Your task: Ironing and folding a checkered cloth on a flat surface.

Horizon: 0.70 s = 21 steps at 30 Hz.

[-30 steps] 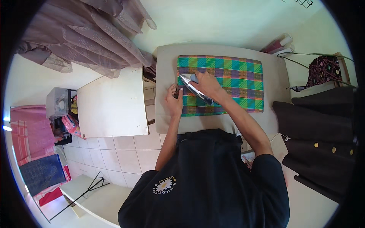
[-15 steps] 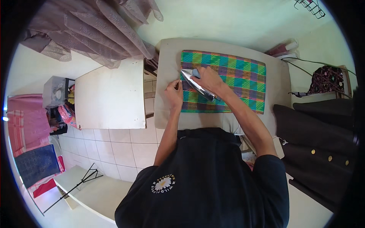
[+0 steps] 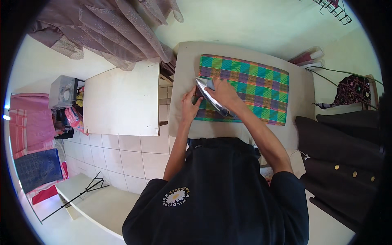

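Observation:
A folded plaid cloth [image 3: 261, 87] in green, blue, purple and orange lies flat on a beige padded surface [image 3: 185, 61]. My right hand [image 3: 225, 96] is closed round the grey-blue handle of a clothes iron [image 3: 213, 101]. The iron's shiny body rests on the left part of the cloth, its pointed tip at the cloth's left edge. Beside it, my left hand [image 3: 190, 108] touches the cloth's left edge, thumb and fingers apart, with a bit of cloth showing in the gap. The iron hides part of the cloth beneath it.
Left of the padded surface stands a white table [image 3: 122, 100], below a mauve curtain [image 3: 114, 28]. A dark garment with gold buttons [image 3: 335, 151] hangs at the right, under a cable [image 3: 347, 71]. A black metal stand [image 3: 83, 194] lies at the lower left.
The iron's tip has swung slightly, and the iron has come a little nearer to me along the cloth's left side. My left hand's thumb and fingers have spread from a pinch.

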Available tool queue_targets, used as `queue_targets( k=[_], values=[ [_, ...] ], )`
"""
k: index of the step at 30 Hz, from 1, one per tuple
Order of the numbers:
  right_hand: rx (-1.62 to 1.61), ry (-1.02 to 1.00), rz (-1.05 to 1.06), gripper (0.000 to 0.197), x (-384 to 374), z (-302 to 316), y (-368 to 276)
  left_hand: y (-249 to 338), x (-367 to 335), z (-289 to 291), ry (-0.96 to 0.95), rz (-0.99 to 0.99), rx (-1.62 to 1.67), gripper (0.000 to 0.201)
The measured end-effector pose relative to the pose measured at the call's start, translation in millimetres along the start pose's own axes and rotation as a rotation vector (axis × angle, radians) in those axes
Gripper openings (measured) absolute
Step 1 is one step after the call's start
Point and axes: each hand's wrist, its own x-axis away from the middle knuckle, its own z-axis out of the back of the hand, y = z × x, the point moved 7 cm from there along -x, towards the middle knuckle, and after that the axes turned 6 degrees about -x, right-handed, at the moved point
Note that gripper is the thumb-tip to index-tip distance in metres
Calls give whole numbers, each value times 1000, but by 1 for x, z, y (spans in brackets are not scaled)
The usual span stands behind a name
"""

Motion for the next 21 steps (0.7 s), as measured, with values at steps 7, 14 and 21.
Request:
queue_targets(
  k=[7, 14, 21],
  values=[
    [135, 133, 115, 48, 9, -19, -17, -6, 7, 11, 17, 37, 15, 63],
    [167, 89, 74, 45, 5, -25, -15, 32, 3, 10, 211, -90, 381, 56],
    [230, 48, 138, 43, -1, -21, -6, 39, -3, -29, 91, -205, 244, 75]
  ],
)
